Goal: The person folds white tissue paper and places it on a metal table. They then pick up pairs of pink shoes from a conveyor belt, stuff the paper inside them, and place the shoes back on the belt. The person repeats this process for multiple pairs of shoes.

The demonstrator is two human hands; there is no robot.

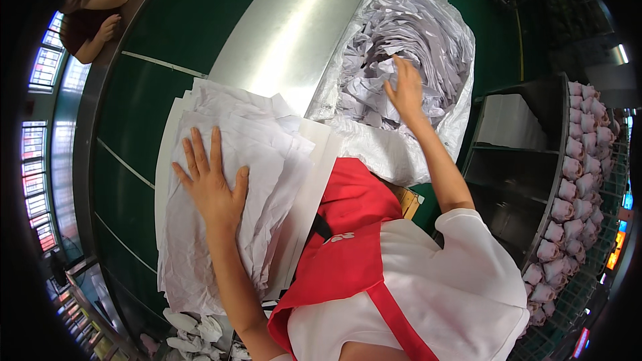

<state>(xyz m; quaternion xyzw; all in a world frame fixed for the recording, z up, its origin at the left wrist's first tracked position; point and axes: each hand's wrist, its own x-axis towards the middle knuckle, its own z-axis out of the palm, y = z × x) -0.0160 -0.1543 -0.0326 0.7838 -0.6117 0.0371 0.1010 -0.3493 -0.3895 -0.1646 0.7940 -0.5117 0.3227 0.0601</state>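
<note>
My left hand (pixel 210 180) lies flat, fingers spread, on a stack of crumpled white tissue paper sheets (pixel 221 127) that rests on the green belt. My right hand (pixel 406 90) reaches out into a big silvery sack (pixel 401 154) full of loose white paper sheets (pixel 401 33); its fingers touch the sheets and I cannot tell whether they grip one. I wear a white shirt and a red apron (pixel 354 227).
A green conveyor belt (pixel 160 40) with a metal guide plate (pixel 287 20) runs ahead. Another person sits at the far left (pixel 93 7). A dark shelf rack (pixel 521 160) stands to the right, with rows of pink wrapped items (pixel 575 187) beside it. Crumpled paper wads (pixel 194 331) lie below.
</note>
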